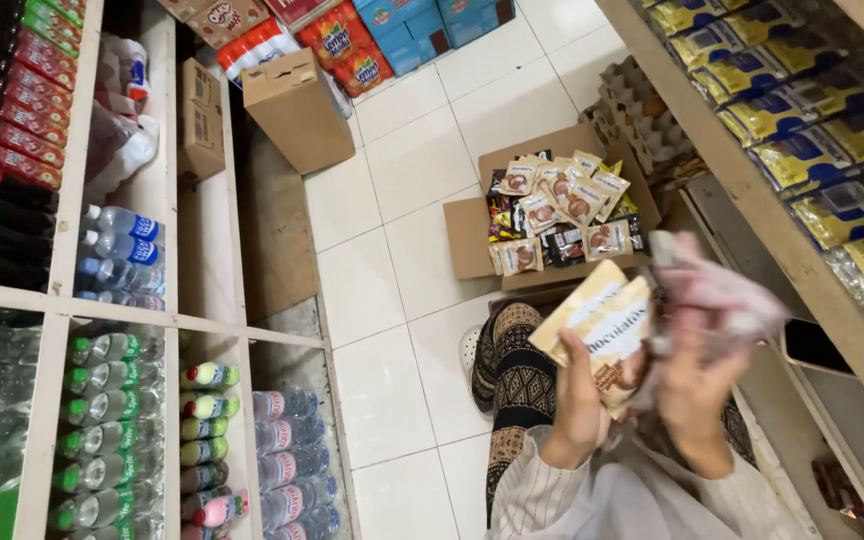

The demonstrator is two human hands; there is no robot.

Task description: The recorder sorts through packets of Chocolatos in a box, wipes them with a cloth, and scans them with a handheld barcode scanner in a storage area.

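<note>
My left hand (577, 400) grips a small stack of cream and gold snack packets (602, 325) in front of me. My right hand (697, 385) is raised just to the right of them and holds a crumpled pinkish plastic wrapper (717, 290), blurred by motion. Beyond the hands, an open cardboard box (467, 240) on the white tiled floor holds several similar small packets (557, 205). My patterned trouser leg (522, 385) and one white shoe (469, 350) show below the hands.
A white shelf unit (57, 300) on the left holds bottled drinks and water. A closed cardboard box (297, 105) stands on the floor at the back. A wooden shelf (752, 190) on the right carries yellow packets; a dark phone (812, 348) lies beneath it. Egg trays (637, 115) stand behind the open box.
</note>
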